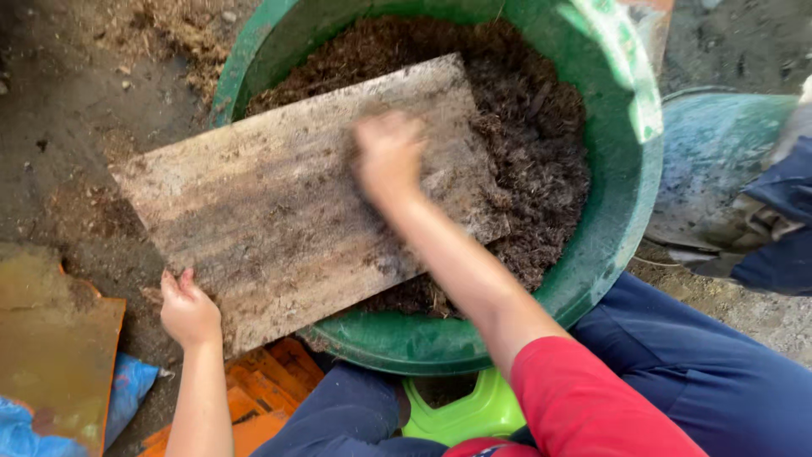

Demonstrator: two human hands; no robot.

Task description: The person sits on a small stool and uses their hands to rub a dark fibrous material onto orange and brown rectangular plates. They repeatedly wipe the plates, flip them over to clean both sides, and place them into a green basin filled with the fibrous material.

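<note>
Across the near-left rim of the green tub [630, 211] of dark mulch [541, 144] lies a board [288, 203]; the left hand [188, 311] grips its near corner, the blurred right hand [389, 156] rests on top, fingers unclear.
</note>
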